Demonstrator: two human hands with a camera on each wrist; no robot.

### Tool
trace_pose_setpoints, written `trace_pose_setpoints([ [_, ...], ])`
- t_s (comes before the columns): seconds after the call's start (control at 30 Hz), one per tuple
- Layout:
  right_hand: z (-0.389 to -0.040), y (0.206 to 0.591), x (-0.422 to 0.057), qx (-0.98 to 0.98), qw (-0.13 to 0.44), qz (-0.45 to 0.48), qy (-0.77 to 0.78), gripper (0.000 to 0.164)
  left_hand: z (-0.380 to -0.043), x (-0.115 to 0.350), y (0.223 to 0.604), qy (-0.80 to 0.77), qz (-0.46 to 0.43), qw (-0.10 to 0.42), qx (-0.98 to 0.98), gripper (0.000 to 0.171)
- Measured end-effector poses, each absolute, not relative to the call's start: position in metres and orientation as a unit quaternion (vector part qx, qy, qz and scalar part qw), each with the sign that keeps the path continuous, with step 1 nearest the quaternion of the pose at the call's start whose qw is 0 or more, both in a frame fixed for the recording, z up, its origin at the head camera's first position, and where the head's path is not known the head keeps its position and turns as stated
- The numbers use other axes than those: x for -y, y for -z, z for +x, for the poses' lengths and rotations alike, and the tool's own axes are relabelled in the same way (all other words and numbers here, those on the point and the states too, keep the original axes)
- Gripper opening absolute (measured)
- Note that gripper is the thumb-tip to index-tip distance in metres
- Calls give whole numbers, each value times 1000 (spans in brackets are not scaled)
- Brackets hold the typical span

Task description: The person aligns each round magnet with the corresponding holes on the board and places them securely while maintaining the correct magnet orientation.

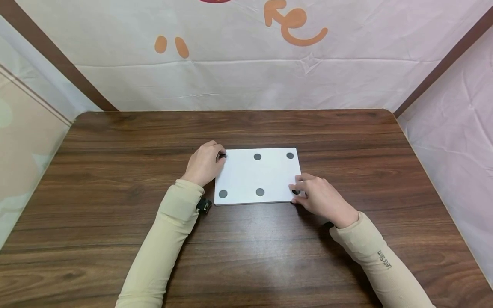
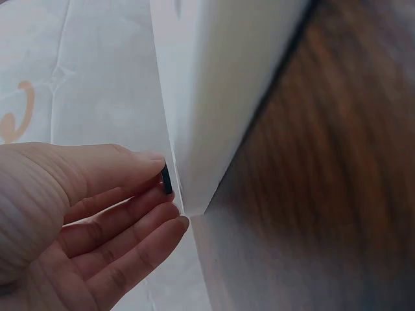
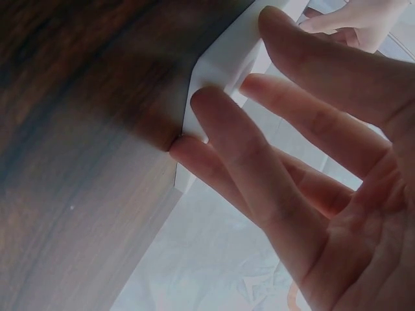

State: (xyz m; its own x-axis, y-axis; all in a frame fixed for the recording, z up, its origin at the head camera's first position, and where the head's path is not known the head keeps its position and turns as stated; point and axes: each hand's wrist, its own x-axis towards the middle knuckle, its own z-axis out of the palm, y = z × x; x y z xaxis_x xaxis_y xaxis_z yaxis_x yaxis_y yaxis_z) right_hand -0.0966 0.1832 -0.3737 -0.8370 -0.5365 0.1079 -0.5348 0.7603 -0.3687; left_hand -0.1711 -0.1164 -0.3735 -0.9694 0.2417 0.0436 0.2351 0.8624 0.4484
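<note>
A white rectangular board [image 1: 258, 175] with several dark round discs along its long edges lies flat on the table. At its far left corner, my left hand [image 1: 206, 162] pinches a thin black disc [image 2: 166, 179] between thumb and fingers, as the left wrist view shows. Across the board, my right hand [image 1: 321, 196] holds the near right corner. Its thumb [image 3: 279, 26] is at the near edge and other fingers lie along the right side. A dark disc [image 1: 295, 192] shows partly under those fingers.
The brown wood-grain table [image 1: 246, 256] extends around the board on all sides. Behind it hangs a pale cloth backdrop [image 1: 246, 81] with orange printed shapes, and more cloth hangs at both sides.
</note>
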Motion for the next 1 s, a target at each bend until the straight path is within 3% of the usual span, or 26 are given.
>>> trace_pose_setpoints([
  [1.0,-97,372,-182,-939,6,-284,194,28,-163,120,375,-232,140,26,-962,20],
])
